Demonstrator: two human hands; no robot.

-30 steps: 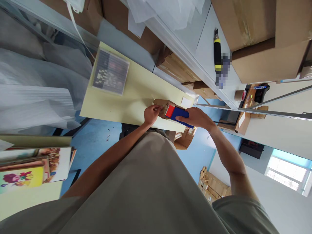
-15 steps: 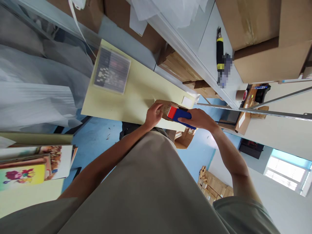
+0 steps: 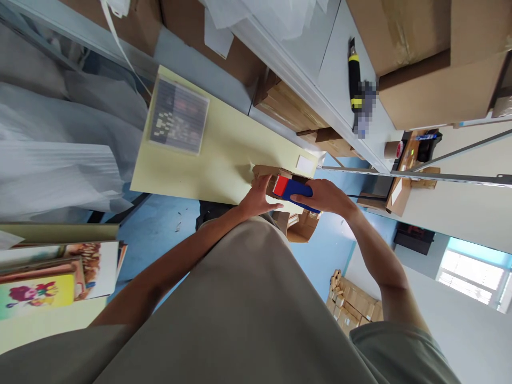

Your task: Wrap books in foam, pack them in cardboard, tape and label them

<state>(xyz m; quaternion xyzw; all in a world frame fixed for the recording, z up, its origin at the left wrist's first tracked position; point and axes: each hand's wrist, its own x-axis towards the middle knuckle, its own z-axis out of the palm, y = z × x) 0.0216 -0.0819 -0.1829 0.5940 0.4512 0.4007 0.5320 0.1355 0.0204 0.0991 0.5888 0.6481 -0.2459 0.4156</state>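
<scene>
In the head view, my right hand (image 3: 322, 193) grips a flat blue thing with a red end (image 3: 295, 191); its exact kind cannot be made out. It is held above a small brown cardboard box (image 3: 262, 170) on the pale yellow board. Close to the red end, my left hand (image 3: 259, 198) is open, with thumb and fingers apart. Its fingertips are by the box's near side, and I cannot tell whether they touch it. The right hand and the blue thing hide part of the box.
A clear flat case (image 3: 179, 114) and a white card (image 3: 305, 163) lie on the yellow board (image 3: 224, 144). On the grey shelf above (image 3: 336, 80) are a black and yellow utility knife (image 3: 354, 77), a tape roll (image 3: 393, 150) and cardboard boxes (image 3: 416, 37). Picture books (image 3: 44, 293) lie lower left.
My left hand has opened, its thumb and fingers spreading apart, and has shifted slightly toward the red end. My right hand keeps its grip with little movement.
</scene>
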